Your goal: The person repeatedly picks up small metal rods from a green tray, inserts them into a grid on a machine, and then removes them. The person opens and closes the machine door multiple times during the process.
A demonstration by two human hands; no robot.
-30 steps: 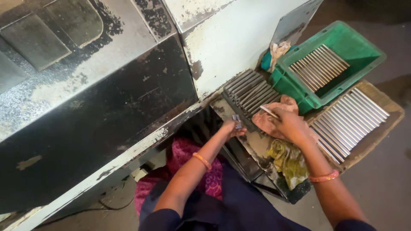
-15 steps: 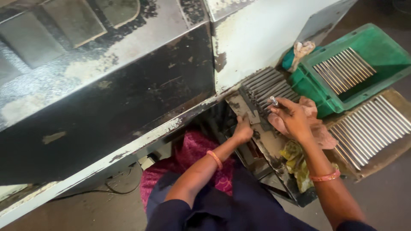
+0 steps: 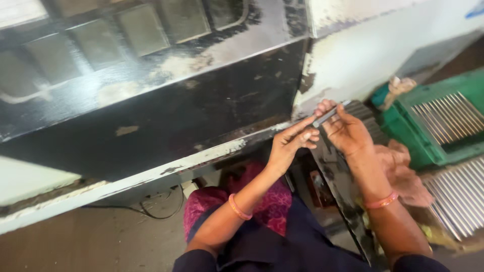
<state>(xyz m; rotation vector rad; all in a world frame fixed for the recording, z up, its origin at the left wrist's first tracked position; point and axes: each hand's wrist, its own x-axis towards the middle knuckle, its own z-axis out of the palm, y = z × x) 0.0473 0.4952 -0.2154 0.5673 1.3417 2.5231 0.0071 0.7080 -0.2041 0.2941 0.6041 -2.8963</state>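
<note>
My right hand (image 3: 344, 130) and my left hand (image 3: 291, 143) meet in front of the machine's edge, both pinching one thin grey metal rod (image 3: 327, 115) between the fingertips. The rod points up and to the right. Behind my right hand lies a row of similar metal rods (image 3: 367, 122), mostly hidden by the hand. A pink cloth (image 3: 403, 171) lies under my right forearm.
A large worn black and white machine body (image 3: 166, 106) fills the left and top. A green crate (image 3: 438, 121) with several metal rods stands at right, with another tray of rods (image 3: 461, 196) below it. A cable (image 3: 151, 211) lies on the floor.
My right hand has lifted a rod from the row and my left hand has risen to meet it; both now hold it. The camera has swung left and closer.
</note>
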